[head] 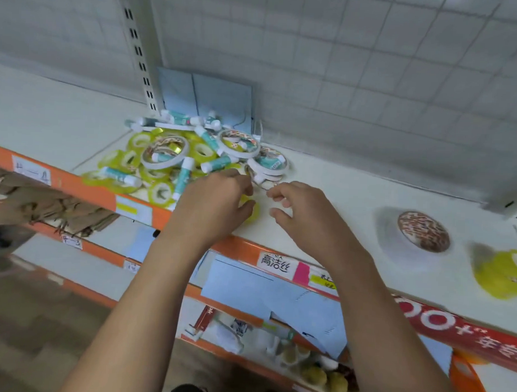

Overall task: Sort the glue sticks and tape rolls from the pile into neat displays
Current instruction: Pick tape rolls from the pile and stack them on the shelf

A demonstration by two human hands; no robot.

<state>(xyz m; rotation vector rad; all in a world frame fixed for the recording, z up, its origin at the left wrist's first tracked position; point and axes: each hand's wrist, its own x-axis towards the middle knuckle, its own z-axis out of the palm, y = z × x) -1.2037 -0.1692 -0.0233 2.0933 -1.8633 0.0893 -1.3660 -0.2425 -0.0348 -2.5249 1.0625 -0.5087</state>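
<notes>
A pile [191, 152] of teal-and-white glue sticks, yellow tape rolls and white double-sided tape rolls lies on the white shelf [340, 181] at the left. My left hand [213, 206] is at the pile's near edge, its fingers and thumb curled round a yellow tape roll [251, 208]. Just to the right, my right hand [300, 209] hovers over the shelf with fingers loosely curled and nothing in it, close to a white tape roll [265, 174]. Far right, a stack of white tape rolls [423, 231] and a stack of yellow rolls [500, 273] stand apart.
The shelf has an orange front rail [84, 187] with price labels. A pale blue card [208, 97] leans against the white grid back panel behind the pile. Lower shelves hold boxes and small goods. A red banner [463, 329] hangs at the lower right.
</notes>
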